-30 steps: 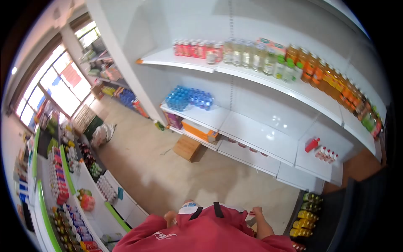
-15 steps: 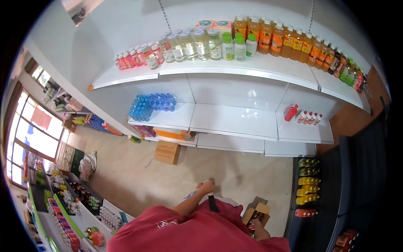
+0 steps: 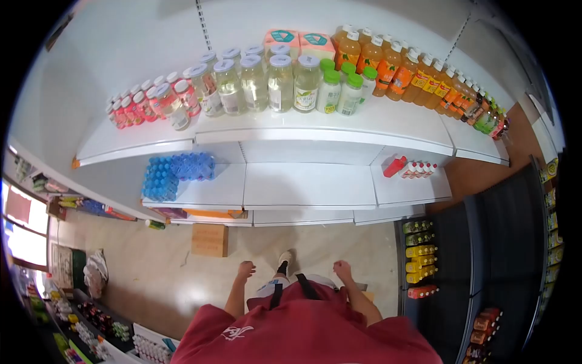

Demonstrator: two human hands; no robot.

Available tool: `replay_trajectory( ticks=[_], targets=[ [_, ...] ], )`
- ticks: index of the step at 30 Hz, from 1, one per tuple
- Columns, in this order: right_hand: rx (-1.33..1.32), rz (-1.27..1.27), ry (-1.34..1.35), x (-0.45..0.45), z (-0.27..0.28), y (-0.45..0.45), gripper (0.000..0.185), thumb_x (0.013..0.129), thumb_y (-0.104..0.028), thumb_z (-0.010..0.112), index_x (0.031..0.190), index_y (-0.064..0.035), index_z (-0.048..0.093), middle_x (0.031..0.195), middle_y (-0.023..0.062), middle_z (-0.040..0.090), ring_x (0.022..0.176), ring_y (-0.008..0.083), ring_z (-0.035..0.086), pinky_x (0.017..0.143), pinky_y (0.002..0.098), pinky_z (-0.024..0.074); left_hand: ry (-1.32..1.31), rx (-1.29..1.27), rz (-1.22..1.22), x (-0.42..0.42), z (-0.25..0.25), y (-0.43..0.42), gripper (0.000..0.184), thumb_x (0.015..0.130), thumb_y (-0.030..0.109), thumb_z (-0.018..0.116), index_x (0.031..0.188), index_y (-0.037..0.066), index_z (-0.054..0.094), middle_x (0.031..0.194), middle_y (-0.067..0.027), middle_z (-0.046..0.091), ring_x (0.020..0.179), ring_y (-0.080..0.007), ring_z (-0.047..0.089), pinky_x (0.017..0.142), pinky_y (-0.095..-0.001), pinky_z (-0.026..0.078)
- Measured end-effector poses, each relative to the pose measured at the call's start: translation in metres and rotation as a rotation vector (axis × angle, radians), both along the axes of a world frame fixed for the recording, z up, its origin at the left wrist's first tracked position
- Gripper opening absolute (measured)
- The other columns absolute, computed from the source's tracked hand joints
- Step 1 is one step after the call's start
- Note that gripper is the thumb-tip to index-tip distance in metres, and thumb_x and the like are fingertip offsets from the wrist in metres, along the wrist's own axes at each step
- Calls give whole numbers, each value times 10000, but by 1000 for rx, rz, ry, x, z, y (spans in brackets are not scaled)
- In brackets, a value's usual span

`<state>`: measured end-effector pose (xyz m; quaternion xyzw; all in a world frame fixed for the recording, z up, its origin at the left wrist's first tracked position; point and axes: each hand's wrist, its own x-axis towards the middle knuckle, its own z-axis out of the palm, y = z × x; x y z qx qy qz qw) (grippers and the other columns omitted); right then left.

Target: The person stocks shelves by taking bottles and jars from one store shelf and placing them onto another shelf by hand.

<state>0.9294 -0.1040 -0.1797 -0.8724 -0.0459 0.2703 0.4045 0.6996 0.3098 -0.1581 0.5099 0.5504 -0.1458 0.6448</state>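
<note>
My left hand [image 3: 245, 270] hangs in front of my body, fingers loosely curled, nothing visible in it. My right hand [image 3: 342, 269] is at about the same height on the other side, also curled and with nothing visible in it. Neither touches anything. Behind my right forearm a small part of a cardboard box [image 3: 369, 296] shows; its contents are hidden. Ahead, the upper white shelf [image 3: 327, 127] carries clear glass bottles [image 3: 280, 84], green-capped white bottles [image 3: 328, 92] and orange drink bottles [image 3: 386, 68]. One foot [image 3: 285, 259] is stretched forward on the floor.
The lower shelf [image 3: 309, 185] holds blue-wrapped bottles [image 3: 160, 178] and red-capped bottles [image 3: 418, 170]. A closed carton [image 3: 209, 240] sits on the floor before it. A dark rack [image 3: 445, 261] with drinks stands right; more stocked shelving [image 3: 145, 343] is at lower left.
My right hand has left the open cardboard box and come up and forward. My left hand has moved left. I have stepped closer to the shelves, which look larger.
</note>
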Motion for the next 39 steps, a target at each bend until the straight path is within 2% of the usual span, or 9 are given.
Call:
replay_trajectory(
  ticks=[3, 7, 9, 15, 21, 22, 28, 32, 39],
  targets=[
    [213, -207, 155, 62, 40, 46, 229, 934, -196, 628, 1084, -31, 678, 846, 90, 721, 693, 188, 699, 598, 311, 555, -43, 347, -27, 28, 22, 35, 323, 884, 243, 533, 1067, 60, 727, 920, -128, 749, 797, -236, 711, 716, -398, 548],
    [561, -308, 73, 111, 131, 114, 170, 976, -191, 619, 1048, -49, 679, 865, 87, 716, 758, 164, 699, 671, 298, 557, -355, 602, -808, 94, 18, 58, 293, 840, 245, 583, 845, 8, 756, 982, -231, 722, 970, -403, 683, 869, -458, 529],
    [677, -275, -12, 128, 179, 146, 144, 982, -149, 609, 1048, -36, 670, 861, 80, 712, 776, 162, 692, 714, 292, 556, -342, 522, -1079, 157, 95, 37, 271, 890, 187, 551, 981, 15, 740, 1022, -211, 716, 998, -392, 666, 885, -449, 525],
    [648, 262, -284, 175, 364, 203, 115, 961, 0, 572, 1031, 13, 662, 793, 59, 672, 760, 130, 658, 711, 287, 539, -883, 510, -930, 299, 313, -44, 220, 915, 79, 511, 1068, -7, 644, 1049, -220, 690, 986, -367, 666, 845, -414, 503],
    [942, -106, -633, 264, 477, 197, 133, 959, -36, 584, 1050, 26, 657, 867, 47, 657, 739, 106, 618, 708, 275, 521, -1245, 655, -353, 392, 468, -112, 381, 874, -73, 491, 1233, 6, 592, 1124, -165, 692, 1002, -265, 696, 847, -354, 535],
    [875, -82, -641, 288, 482, 195, 247, 981, -98, 593, 1199, 17, 593, 1036, 78, 641, 885, 134, 615, 805, 289, 516, -1288, 706, -327, 408, 469, -117, 509, 868, -82, 498, 1366, 23, 508, 1332, -173, 599, 1145, -294, 640, 930, -365, 519],
    [963, -38, -376, 360, 484, 214, 515, 1013, -258, 575, 1441, -18, 417, 1306, 172, 547, 1197, 227, 525, 994, 326, 444, -1203, 1059, -340, 505, 467, -134, 679, 908, -30, 410, 1551, -42, 190, 1608, -246, 225, 1470, -364, 295, 1158, -408, 317],
    [1074, -15, -200, 372, 496, 215, 554, 1055, -358, 491, 1467, 2, 406, 1377, 156, 534, 1258, 226, 499, 1051, 315, 397, -1264, 805, -164, 532, 465, -149, 714, 911, 30, 351, 1565, -75, 83, 1608, -265, 188, 1498, -349, 223, 1209, -382, 212],
    [1129, 69, -295, 377, 484, 211, 562, 1051, -329, 483, 1452, 56, 397, 1455, 194, 483, 1326, 297, 478, 1116, 372, 352, -1253, 863, -15, 555, 454, -150, 680, 933, 137, 363, 1550, -67, 159, 1579, -254, 266, 1443, -344, 338, 1160, -379, 312]
  ],
)
